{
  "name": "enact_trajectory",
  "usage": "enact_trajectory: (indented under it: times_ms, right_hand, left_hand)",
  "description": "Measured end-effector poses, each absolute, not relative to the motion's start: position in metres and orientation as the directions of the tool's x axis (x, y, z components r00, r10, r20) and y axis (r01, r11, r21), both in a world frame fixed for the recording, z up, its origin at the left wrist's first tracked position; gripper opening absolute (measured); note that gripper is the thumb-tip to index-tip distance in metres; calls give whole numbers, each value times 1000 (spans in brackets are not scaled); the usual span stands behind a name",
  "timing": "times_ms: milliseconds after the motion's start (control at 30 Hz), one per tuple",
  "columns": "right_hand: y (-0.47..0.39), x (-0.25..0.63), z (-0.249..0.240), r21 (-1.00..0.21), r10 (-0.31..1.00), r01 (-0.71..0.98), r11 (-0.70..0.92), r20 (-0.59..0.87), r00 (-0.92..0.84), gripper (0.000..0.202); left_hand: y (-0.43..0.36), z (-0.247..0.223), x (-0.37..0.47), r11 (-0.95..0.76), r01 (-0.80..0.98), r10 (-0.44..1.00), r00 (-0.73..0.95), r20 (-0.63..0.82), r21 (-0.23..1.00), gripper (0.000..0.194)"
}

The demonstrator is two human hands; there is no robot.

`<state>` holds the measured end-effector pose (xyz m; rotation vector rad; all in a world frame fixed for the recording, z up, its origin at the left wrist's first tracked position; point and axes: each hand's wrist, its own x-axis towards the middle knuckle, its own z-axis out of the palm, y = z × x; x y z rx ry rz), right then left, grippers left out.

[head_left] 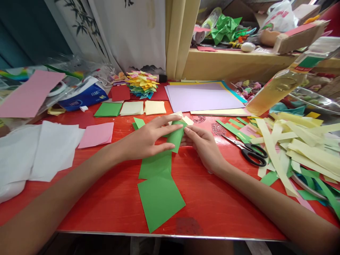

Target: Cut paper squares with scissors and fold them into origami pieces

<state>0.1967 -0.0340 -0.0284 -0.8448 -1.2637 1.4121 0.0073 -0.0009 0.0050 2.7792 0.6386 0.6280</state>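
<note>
My right hand (203,143) pinches the edge of a small folded piece of green paper (175,139) between thumb and fingers. Stretched out from the other side, the spread fingers of my left hand (148,138) rest on the same piece, index finger on its upper part and thumb lower down. Below my hands, a square green sheet (160,200) lies on the red table, with another green sheet (156,165) partly under my left hand. Behind my fingers some cream paper (188,121) shows, mostly hidden.
To the right lie black-handled scissors (252,154) and a heap of paper strips (300,141). A bottle (281,83) leans behind them. At the back are lilac sheets (203,97), stacked green squares (108,109) and a folded-paper pile (143,84). Pink paper (97,134) and white sheets (54,150) lie left.
</note>
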Motion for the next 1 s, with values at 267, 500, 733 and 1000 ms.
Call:
enact_trajectory:
  times_ms: [267,500,733,1000]
  right_hand:
    - [-33,197,-30,-973,963,-221,67,122,-242,21]
    - [-33,198,-29,-974,951,-210,88,145,-275,20]
    - [-35,199,-27,-980,954,-167,109,150,-259,19]
    - [-36,196,-25,-990,961,-104,98,121,-248,18]
  left_hand:
    - [2,1,8,-895,354,436,820,369,271,51]
    - [3,0,8,-908,338,410,839,359,246,49]
    - [-1,4,10,-859,369,486,806,337,355,41]
    - [-9,12,18,-634,439,713,652,260,637,23]
